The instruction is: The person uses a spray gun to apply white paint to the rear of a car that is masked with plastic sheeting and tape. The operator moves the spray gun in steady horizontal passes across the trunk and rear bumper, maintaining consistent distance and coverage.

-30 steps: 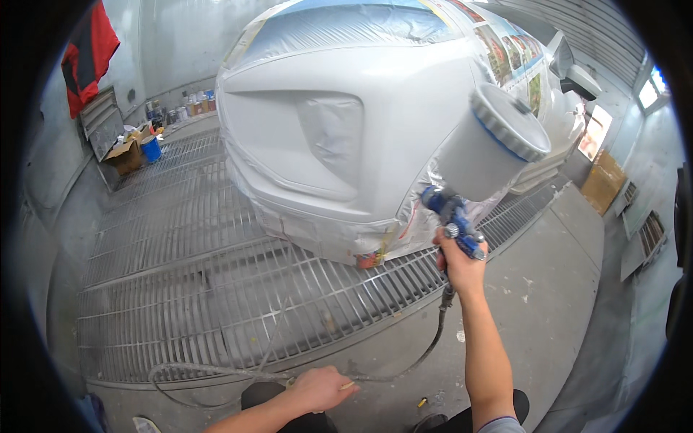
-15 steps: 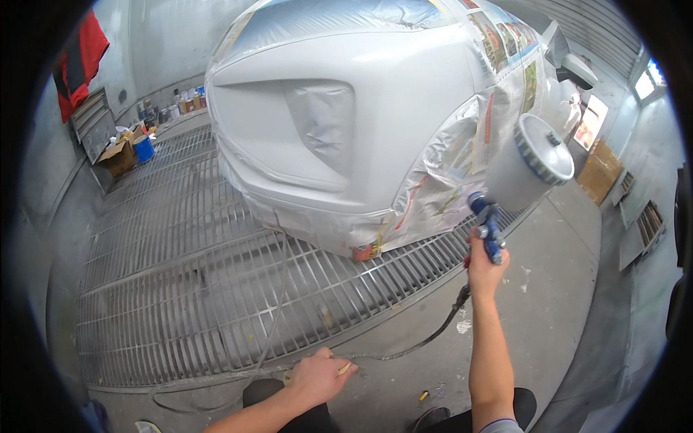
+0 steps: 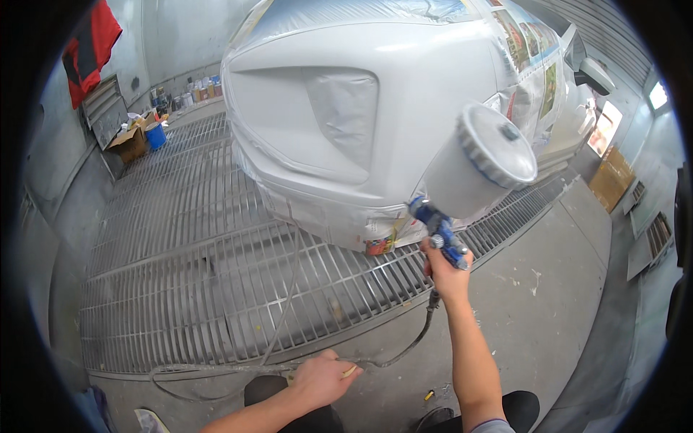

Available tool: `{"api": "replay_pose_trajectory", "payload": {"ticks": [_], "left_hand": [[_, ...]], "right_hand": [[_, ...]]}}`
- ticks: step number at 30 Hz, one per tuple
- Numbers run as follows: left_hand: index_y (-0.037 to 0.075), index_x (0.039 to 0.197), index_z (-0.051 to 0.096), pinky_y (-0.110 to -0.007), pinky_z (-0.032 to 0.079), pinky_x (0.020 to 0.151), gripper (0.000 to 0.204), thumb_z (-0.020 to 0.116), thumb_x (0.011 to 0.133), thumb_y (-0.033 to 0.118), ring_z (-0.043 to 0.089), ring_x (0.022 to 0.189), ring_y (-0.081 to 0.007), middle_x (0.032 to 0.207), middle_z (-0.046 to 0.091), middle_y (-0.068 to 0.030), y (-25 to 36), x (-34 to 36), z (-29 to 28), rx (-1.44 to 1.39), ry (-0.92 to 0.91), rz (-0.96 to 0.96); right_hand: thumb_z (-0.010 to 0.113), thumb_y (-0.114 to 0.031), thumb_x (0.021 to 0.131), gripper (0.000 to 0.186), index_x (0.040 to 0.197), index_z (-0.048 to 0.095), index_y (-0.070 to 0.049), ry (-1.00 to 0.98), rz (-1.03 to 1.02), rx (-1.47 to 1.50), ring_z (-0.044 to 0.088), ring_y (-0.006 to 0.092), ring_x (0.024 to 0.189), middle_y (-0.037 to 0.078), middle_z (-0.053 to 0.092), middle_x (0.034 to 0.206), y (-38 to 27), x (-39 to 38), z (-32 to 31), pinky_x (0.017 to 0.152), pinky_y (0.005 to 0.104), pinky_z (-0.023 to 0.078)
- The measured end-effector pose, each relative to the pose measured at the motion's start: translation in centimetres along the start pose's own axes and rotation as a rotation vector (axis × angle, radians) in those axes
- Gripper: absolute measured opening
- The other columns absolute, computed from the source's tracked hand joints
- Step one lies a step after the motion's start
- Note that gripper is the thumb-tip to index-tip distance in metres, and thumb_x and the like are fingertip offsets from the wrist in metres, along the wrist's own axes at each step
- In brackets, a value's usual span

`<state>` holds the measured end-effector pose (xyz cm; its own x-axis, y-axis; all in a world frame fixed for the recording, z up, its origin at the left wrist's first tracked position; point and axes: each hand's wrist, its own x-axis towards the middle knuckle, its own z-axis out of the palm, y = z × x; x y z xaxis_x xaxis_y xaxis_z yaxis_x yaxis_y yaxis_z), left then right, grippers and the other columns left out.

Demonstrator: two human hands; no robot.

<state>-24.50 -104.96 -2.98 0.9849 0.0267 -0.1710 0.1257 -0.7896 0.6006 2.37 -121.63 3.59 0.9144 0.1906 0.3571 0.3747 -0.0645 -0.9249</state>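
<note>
At the far left, a red and black cloth [image 3: 94, 47] hangs against the wall. Below it, a cardboard box [image 3: 128, 145] sits just beside a blue bucket [image 3: 155, 136], and a row of cans [image 3: 202, 91] lines the foot of the back wall. A metal grate [image 3: 166, 231] covers much of the floor.

The person's left hand [image 3: 323, 379] is curled closed around a pale yellow thing, which shows at the fingers. A hose [image 3: 431, 310] loops left of this hand and reappears on its right; whether the hand grips it cannot be told.

Beyond stands a pale car [image 3: 415, 101], its end facing the person, with plastic sheeting over the window and printed paper along the side.

The spray gun [image 3: 442, 232] is in front of the car's near corner, its nozzle toward the bodywork, its big grey cup [image 3: 456, 175] tilted on top. The person's right hand [image 3: 449, 276] is wrapped firmly around the gun's handle, with the hose running down below.

Farther right, a brown cardboard sheet [image 3: 611, 179] leans by the wall.
</note>
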Motion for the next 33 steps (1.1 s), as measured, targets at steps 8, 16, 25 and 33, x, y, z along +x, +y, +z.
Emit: {"api": "replay_pose_trajectory", "payload": {"ticks": [8, 16, 25, 33], "left_hand": [[0.022, 0.103, 0.082, -0.05, 0.059, 0.071, 0.029, 0.066, 0.101, 0.046, 0.071, 0.083, -0.0385, 0.095, 0.069, -0.017, 0.2, 0.9, 0.7, -0.019, 0.008, 0.007], [0.023, 0.104, 0.083, -0.05, 0.059, 0.071, 0.027, 0.067, 0.1, 0.045, 0.071, 0.085, -0.0377, 0.094, 0.069, -0.0179, 0.1, 1.2, 0.9, -0.032, 0.089, -0.003], [0.022, 0.103, 0.082, -0.049, 0.059, 0.07, 0.027, 0.067, 0.101, 0.044, 0.071, 0.083, -0.0366, 0.09, 0.067, -0.0159, -0.4, 0.8, 1.0, -0.036, 0.065, 0.022], [0.023, 0.108, 0.083, -0.049, 0.058, 0.072, 0.027, 0.067, 0.101, 0.044, 0.07, 0.086, -0.0367, 0.09, 0.068, -0.0163, 0.8, 1.2, 0.4, -0.029, 0.016, -0.008]], "right_hand": [[0.078, -0.021, 0.097, 0.025, 0.088, 0.072, 0.002, 0.329, -0.039, 0.022, 0.056, 0.0098, 0.049, 0.004, 0.068, 0.07, 1.5, 0.8, -6.2, 0.046, 0.0264, 0.042], [0.078, -0.023, 0.098, 0.026, 0.089, 0.073, 0.001, 0.366, -0.006, -0.021, 0.057, 0.0096, 0.049, 0.004, 0.068, 0.07, 4.4, -1.1, -3.4, 0.045, 0.0268, 0.042], [0.078, -0.011, 0.09, 0.014, 0.087, 0.07, 0.001, -0.123, -0.043, 0.047, 0.057, 0.0095, 0.049, 0.003, 0.063, 0.059, 4.8, -2.1, 1.7, 0.051, 0.0281, 0.045], [0.076, -0.017, 0.1, 0.019, 0.093, 0.072, 0.0, 0.272, 0.03, 0.073, 0.058, 0.0106, 0.05, 0.006, 0.071, 0.08, 7.4, -0.8, -3.9, 0.045, 0.0267, 0.042]]}}
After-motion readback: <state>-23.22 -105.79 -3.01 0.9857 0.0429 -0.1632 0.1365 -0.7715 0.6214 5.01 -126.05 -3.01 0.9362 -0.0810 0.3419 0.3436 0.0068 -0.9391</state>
